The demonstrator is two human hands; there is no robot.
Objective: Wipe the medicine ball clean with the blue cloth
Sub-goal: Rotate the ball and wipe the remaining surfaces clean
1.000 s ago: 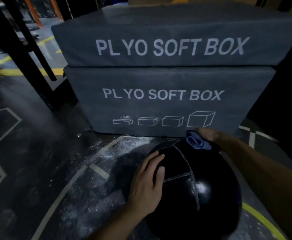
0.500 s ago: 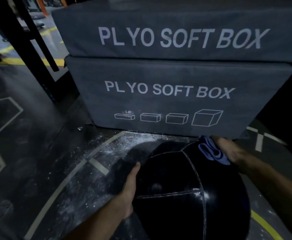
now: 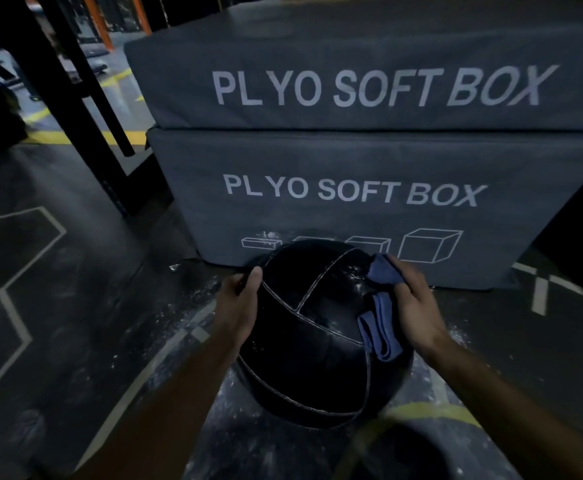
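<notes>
A black medicine ball (image 3: 314, 344) with pale stitched seams sits on the dark floor in front of me. My left hand (image 3: 236, 308) lies against its left side, thumb up on the top edge. My right hand (image 3: 416, 308) presses a folded blue cloth (image 3: 380, 325) against the ball's upper right side, fingers curled over the cloth. Part of the cloth sticks out above my fingers and part hangs below my palm.
Two stacked grey boxes (image 3: 352, 202) marked PLYO SOFT BOX stand right behind the ball. Black rack posts (image 3: 75, 109) rise at the left. White chalk dust (image 3: 193, 306) speckles the floor, which carries grey and yellow lines (image 3: 428, 410).
The ball has turned, its seams now crossing near the top. My right hand with the cloth has slid from the ball's far top down its right side. My left hand shifted up the left side.
</notes>
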